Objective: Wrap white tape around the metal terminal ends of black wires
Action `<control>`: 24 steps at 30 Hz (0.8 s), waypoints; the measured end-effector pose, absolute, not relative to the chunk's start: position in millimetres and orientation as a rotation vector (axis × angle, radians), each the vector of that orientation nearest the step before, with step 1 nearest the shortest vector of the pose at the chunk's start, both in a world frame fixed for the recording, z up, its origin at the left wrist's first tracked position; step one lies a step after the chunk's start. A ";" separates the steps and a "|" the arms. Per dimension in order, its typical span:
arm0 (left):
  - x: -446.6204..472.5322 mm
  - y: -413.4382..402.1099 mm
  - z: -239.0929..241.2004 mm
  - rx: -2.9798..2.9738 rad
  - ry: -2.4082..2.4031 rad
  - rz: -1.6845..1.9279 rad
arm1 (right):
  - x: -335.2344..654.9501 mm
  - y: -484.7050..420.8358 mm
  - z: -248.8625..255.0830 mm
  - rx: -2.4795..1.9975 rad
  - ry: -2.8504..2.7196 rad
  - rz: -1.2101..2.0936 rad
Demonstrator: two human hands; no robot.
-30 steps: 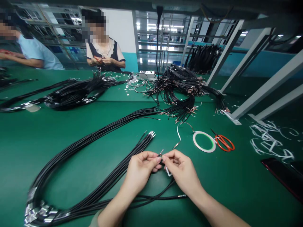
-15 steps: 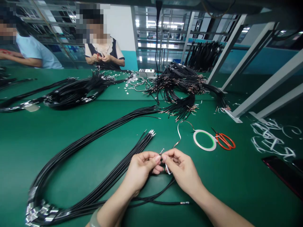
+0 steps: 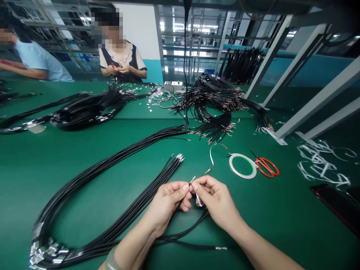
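Close together over the green table, both my hands work at the stripped, silvery end of a thin black cable. My left hand is closed, thumb and forefinger pinching the cable just below that end. My right hand pinches a narrow tape strip against the cable; a white piece hangs under its fingers. The exact contact is hidden by the fingertips. A copper-coloured and white strip runs back from there towards the tape roll. Left of my hands lies a bundle of black cables with bare ends.
Orange-handled scissors lie beside the roll. White backing scraps and a dark phone-like object are at right. Cable heaps lie behind, near grey metal legs. Two people work across the table.
My fingers stay at the cable end with only a slight shift; the left hand's lower fingers have moved a little. The loose cable end near my right forearm has slid slightly right and down.
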State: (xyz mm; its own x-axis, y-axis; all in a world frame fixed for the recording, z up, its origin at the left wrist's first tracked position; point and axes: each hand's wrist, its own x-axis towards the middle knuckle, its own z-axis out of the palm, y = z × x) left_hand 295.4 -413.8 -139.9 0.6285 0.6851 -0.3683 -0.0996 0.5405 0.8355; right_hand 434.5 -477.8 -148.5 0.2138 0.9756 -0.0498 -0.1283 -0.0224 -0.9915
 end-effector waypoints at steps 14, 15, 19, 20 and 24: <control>293.9 -410.5 -139.0 0.845 0.676 0.460 | 437.2 -473.4 -155.1 -1.154 -0.874 1.198; 294.3 -410.9 -138.1 0.875 0.694 0.470 | 437.8 -472.8 -155.7 -1.158 -0.867 1.197; 296.9 -412.1 -138.3 0.959 0.829 0.510 | 438.8 -471.2 -159.7 -1.200 -0.825 1.179; 297.5 -412.2 -139.3 0.984 0.871 0.523 | 438.6 -471.2 -160.9 -1.208 -0.814 1.178; 299.3 -412.0 -144.6 1.087 0.966 0.576 | 437.9 -471.5 -164.6 -1.215 -0.796 1.208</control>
State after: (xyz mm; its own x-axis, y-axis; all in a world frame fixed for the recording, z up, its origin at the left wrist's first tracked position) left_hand 299.3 -412.0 -144.6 0.4862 0.7948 -0.3632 0.0577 0.3855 0.9209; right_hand 437.9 -471.5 -164.6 0.2299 0.9632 -0.1394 -0.2515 -0.0796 -0.9646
